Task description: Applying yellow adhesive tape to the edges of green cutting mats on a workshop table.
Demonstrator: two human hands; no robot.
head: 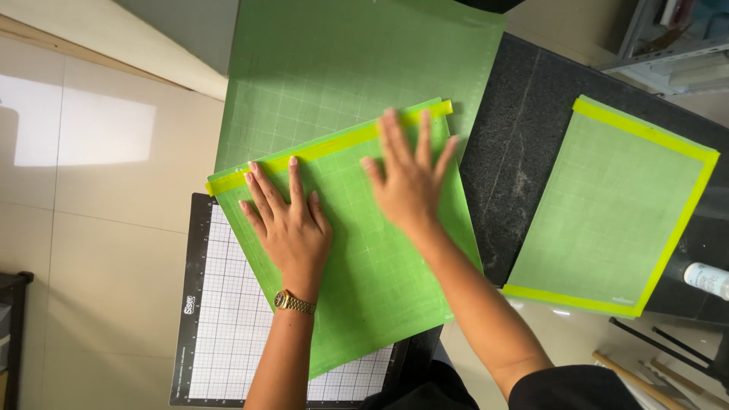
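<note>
I see both hands flat, fingers spread, gripping nothing: left hand (292,224) and right hand (406,178) press the green gridded mat (364,266) with its yellow tape (326,148) edge, mid-tabletop (524,152), over a white grid board (228,326).

Green gridded mat (364,273) flat, skewed atop black-framed mat, yellow tape strip (326,148) along top edge.
</note>
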